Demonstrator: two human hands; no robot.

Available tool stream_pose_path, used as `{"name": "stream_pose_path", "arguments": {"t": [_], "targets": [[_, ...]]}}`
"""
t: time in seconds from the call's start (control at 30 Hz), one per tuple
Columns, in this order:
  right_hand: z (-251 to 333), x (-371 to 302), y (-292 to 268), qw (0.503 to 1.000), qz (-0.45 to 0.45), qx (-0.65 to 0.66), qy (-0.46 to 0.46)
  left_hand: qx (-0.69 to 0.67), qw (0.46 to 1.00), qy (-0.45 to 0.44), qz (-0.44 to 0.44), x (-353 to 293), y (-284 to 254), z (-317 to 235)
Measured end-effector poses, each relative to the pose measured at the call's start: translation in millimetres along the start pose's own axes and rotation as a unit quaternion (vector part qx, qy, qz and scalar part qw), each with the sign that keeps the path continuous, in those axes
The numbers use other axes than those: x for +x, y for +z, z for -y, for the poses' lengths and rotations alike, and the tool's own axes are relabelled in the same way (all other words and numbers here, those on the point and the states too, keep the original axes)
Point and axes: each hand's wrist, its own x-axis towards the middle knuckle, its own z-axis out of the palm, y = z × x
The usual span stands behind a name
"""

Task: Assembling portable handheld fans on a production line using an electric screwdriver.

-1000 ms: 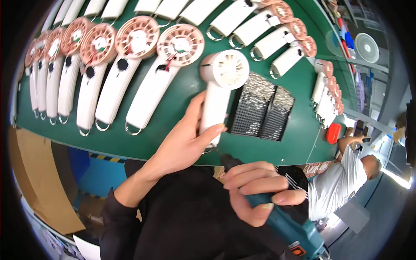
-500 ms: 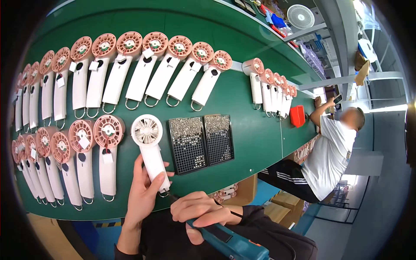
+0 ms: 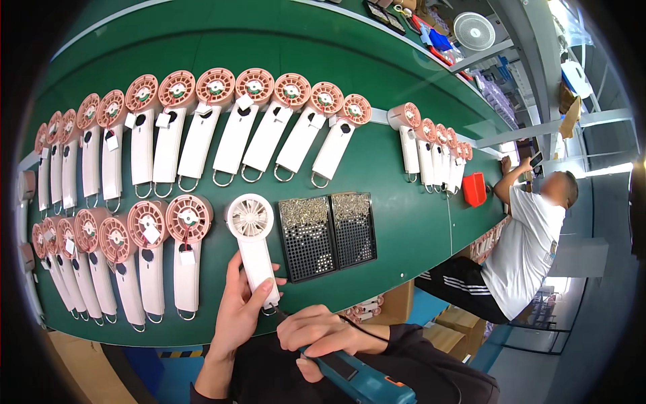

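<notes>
A white handheld fan [image 3: 254,252] lies in my left hand [image 3: 237,311], whose fingers wrap round the lower part of its handle. The fan's round head points away from me, and a small metal loop sits at the handle's near end. My right hand [image 3: 316,337] grips a teal electric screwdriver [image 3: 363,377] with a cord. Its dark tip reaches the handle's bottom end by the loop; whether it touches a screw is too small to tell. Right of the fan lie two black screw trays [image 3: 306,259] [image 3: 354,232], their far parts heaped with small screws.
Rows of pink-and-white fan bodies [image 3: 215,85] with exposed wires cover the left and far parts of the green table [image 3: 417,229]. Another group [image 3: 425,161] stands farther right, near a red bin [image 3: 474,190]. A person in white [image 3: 525,249] sits at the right, holding a phone.
The whole view has shifted, so the table and fans appear lower and farther right. Both hands keep their hold, with the screwdriver tip still at the handle's end.
</notes>
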Motion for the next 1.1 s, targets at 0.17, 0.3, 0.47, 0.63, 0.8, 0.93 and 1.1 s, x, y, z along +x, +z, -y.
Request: {"name": "stream_pose_path", "arguments": {"t": [0.17,0.3,0.47,0.63,0.8,0.93,1.1], "targets": [[-0.3,-7.3,1.2,1.000,0.004,0.003,0.005,-0.009,1.000,-0.006,0.020,-0.9,-3.2,2.8],[18.7,-1.7,0.2,0.998,0.032,-0.037,-0.033,-0.014,1.000,-0.003,0.011,-6.3,-7.1,5.1],[12.9,6.0,-3.5,0.950,-0.205,-0.073,-0.224,-0.004,1.000,0.011,-0.017,-9.2,-5.0,3.0],[14.3,15.0,-41.5,0.919,-0.383,-0.091,-0.007,0.332,0.922,0.170,-0.103,-33.4,2.4,-9.8],[-6.6,6.9,-54.1,0.899,-0.420,-0.123,0.005,0.511,0.815,0.203,-0.183,-46.5,-5.8,-4.5],[-12.2,2.8,-52.4,0.907,-0.401,-0.124,0.006,0.672,0.681,0.223,-0.187,-58.8,-17.9,3.3],[-16.1,0.9,-51.5,0.903,-0.410,-0.124,0.025,0.702,0.668,0.193,-0.154,-62.8,-18.1,2.7]]}}
